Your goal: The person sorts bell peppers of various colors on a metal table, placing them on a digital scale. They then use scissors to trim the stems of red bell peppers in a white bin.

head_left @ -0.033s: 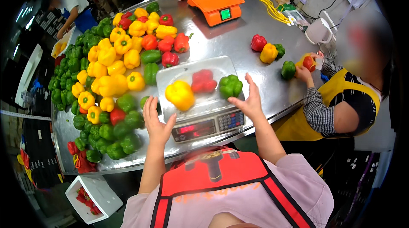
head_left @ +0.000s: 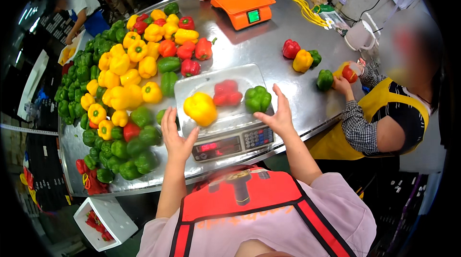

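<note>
Hardly anything differs from the earlier frame, taken at the same instant: both hands and all three peppers on the scale sit exactly as they did.

The left hand (head_left: 176,134) is spread open, fingers (head_left: 168,117) pointing up past the left edge of the scale's steel pan (head_left: 211,77), gripping nothing. The yellow pepper (head_left: 200,108) lies on the pan just right of those fingertips, close to the thumb but apart from it. The right hand (head_left: 277,115) is also open, palm down at the pan's right front corner; the green pepper (head_left: 258,98) sits just left of its fingertips, and whether they touch its lower side I cannot tell. The red pepper (head_left: 227,93) lies between the other two, further back from both hands. Below the palms runs the scale's display and keypad (head_left: 234,143).

Left of the left fingers a big heap of green, yellow and red peppers (head_left: 120,94) covers the metal table (head_left: 278,36), a few green ones lying just beside the pan. Beyond the right fingers, a co-worker in a yellow apron holds a red pepper (head_left: 349,73) near a small group of peppers (head_left: 302,58). An orange scale (head_left: 242,5) stands at the far side.
</note>
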A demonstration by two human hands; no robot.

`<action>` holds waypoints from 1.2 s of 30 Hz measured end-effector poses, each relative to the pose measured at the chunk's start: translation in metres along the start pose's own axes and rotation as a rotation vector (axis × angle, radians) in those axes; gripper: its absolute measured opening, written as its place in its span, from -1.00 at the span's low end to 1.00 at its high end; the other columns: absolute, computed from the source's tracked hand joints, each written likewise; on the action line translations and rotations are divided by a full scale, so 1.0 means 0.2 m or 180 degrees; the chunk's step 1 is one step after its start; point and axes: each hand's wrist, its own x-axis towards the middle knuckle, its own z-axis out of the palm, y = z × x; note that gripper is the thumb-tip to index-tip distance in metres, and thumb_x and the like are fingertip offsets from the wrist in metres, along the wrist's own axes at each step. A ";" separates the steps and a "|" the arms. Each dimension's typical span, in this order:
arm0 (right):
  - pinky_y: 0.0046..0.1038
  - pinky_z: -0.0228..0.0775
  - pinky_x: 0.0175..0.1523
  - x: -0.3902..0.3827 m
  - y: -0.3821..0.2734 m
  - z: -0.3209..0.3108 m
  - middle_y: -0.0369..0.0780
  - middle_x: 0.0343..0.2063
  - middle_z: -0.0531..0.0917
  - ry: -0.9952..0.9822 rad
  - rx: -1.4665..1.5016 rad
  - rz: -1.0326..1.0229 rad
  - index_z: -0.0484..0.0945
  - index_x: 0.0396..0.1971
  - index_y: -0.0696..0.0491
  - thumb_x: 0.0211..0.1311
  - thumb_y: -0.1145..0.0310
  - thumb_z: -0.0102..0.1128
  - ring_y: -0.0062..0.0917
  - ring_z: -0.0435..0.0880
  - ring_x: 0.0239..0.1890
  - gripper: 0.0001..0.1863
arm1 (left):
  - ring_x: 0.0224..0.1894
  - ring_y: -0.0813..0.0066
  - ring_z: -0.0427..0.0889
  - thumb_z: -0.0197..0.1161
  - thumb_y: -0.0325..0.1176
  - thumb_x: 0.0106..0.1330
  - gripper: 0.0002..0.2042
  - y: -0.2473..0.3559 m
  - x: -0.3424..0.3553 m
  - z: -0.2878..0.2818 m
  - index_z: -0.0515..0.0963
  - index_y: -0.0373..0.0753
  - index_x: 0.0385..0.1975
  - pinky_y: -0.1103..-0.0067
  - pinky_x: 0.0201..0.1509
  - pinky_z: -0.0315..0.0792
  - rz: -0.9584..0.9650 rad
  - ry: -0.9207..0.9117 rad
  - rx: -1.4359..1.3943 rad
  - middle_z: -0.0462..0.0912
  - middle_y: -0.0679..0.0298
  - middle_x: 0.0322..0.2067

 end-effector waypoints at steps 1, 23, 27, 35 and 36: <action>-0.24 0.16 0.28 0.02 -0.01 -0.01 0.02 0.15 0.36 -0.0108 -0.0022 -0.0040 0.14 0.26 0.14 -0.33 0.16 0.57 -0.12 0.32 0.20 0.08 | 0.24 -0.01 0.25 0.46 -0.30 -0.08 -0.23 0.04 0.02 0.04 0.26 -0.29 0.19 0.25 0.29 0.14 -0.0097 -0.0002 -0.0079 0.26 -0.04 0.21; -0.31 0.29 0.18 1.94 0.44 0.39 0.02 0.06 0.47 0.0876 0.0510 -0.0236 0.27 0.17 0.18 -0.25 0.00 0.52 -0.20 0.45 0.12 -0.02 | 0.25 0.06 0.25 0.51 -0.35 -0.17 -0.07 0.16 0.10 0.16 0.11 -0.33 0.27 0.34 0.31 0.16 -0.1403 -0.0522 -0.0114 0.23 -0.03 0.20; -0.30 0.33 0.15 2.26 0.52 0.60 0.00 0.03 0.50 0.0713 0.0341 -0.0188 0.27 0.17 0.16 -0.25 -0.05 0.50 -0.20 0.48 0.10 -0.02 | 0.22 0.24 0.30 0.52 -0.40 -0.16 -0.04 0.15 0.06 0.16 0.08 -0.32 0.31 0.41 0.29 0.18 -0.1541 -0.0491 -0.0136 0.24 0.06 0.21; -0.15 0.07 0.31 2.21 0.44 0.62 0.10 0.10 0.38 0.1428 -0.0082 -0.0997 0.18 0.23 0.20 -0.19 -0.08 0.47 -0.03 0.29 0.19 0.04 | 0.21 0.26 0.32 0.52 -0.45 -0.18 -0.02 0.18 0.10 0.20 0.04 -0.32 0.31 0.44 0.30 0.20 -0.1736 -0.0558 -0.0234 0.25 0.06 0.21; -0.19 0.09 0.31 2.05 0.33 0.59 0.09 0.12 0.37 0.1369 0.0160 -0.1287 0.17 0.24 0.19 -0.14 -0.04 0.46 -0.08 0.31 0.18 0.01 | 0.21 0.26 0.33 0.52 -0.46 -0.18 -0.01 0.19 0.11 0.21 0.04 -0.32 0.31 0.44 0.30 0.20 -0.1796 -0.0560 -0.0242 0.25 0.06 0.21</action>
